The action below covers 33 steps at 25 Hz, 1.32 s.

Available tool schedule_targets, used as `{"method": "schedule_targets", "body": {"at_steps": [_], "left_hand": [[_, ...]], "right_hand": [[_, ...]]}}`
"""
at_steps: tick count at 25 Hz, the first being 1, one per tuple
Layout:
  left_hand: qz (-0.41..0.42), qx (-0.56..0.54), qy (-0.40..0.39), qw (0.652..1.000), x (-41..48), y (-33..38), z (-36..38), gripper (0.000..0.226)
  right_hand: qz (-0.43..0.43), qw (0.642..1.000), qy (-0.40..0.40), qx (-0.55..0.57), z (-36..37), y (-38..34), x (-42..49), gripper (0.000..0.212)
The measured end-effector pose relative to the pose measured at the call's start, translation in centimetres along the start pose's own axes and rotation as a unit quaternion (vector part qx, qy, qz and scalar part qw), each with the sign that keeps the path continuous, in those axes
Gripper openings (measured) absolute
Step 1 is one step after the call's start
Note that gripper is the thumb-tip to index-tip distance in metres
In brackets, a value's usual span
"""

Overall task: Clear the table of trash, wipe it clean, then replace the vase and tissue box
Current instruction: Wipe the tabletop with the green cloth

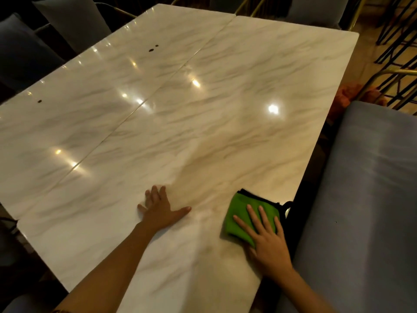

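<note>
Wiping is the step in hand, judging by the layout: no trash shows on the worktop (225, 136), and neither the vase nor the tissue box is in view. The next move probably calls for flat, even pressure carried away from the body toward 11 o'clock, with the bracing hand shifted forward for the long reach.

**Near edge**
- The right hand (269, 245) lies at 5 o'clock, fingers straight and spread, pressing flat on the green cloth (242, 213). It grips nothing.
- The cloth is folded. It sits under the fingers and extends ahead of them toward 12 o'clock, close to the worktop's right edge.
- The left hand (161, 210) lies at 6 o'clock, palm down and fingers spread, resting bare on the marble.
- The hands are apart. The cloth lies at 3 o'clock from the left hand and does not touch it.
- A grey seat (361, 199) stands beside the worktop at 3 o'clock.

**Middle**
- A seam (144, 105) runs from 8 o'clock to 1 o'clock and divides the worktop into two slabs.

**Far side**
- Dark spots (153, 49) sit on the left slab at 11 o'clock, with a further one near 9 o'clock. All are well apart from the cloth.
- It cannot be told whether they are stains or marks in the surface.
- Chairs (74, 21) stand beyond the far edge.
</note>
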<state>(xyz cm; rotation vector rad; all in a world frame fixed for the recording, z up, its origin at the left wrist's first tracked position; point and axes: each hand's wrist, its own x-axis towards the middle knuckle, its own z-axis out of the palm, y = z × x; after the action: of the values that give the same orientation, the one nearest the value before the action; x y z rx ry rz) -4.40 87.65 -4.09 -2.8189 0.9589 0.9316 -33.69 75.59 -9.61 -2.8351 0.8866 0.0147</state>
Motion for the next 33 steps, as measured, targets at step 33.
{"method": "schedule_targets", "body": {"at_steps": [33], "left_hand": [[0.172,0.089,0.005,0.981,-5.4,-19.9,2.4,0.08]], "right_hand": [[0.223,0.972,-0.056,0.054,0.4,-16.3,6.6,0.058]]}}
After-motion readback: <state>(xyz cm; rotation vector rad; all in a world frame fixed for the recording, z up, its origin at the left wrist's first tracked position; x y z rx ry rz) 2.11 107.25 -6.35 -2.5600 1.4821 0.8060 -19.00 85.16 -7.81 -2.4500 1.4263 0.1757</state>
